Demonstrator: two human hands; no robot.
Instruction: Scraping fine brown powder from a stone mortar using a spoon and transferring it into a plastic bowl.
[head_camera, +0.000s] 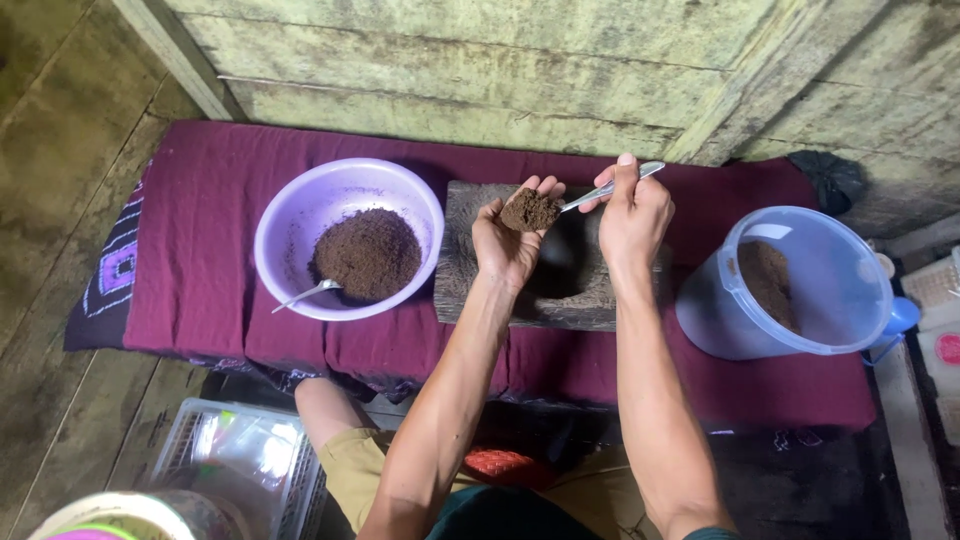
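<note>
The left hand (508, 240) lay palm up, fingers cupped loosely apart around a crumbly lump of dark brown powder (529, 210) resting on the fingers. The right hand (632, 215) was pinched shut on the slim handle of a polished metal spoon (612, 187), whose bowl end touched the lump's edge. Both hands hovered over a rough, dark wooden block (465, 260) with a hollow carved into it — its grain coarse and weathered.

To the left sat a smooth lilac plastic bowl (300, 215), round and glossy, holding a grainy mound of the same brown powder (366, 254) and a second metal spoon (306, 294) leaning on the rim. To the right stood a translucent blue plastic bucket (840, 290), more brown powder against its inner wall. All rested on a soft maroon cloth (200, 240) — creased, spread over worn wooden planks (60, 150).
</note>
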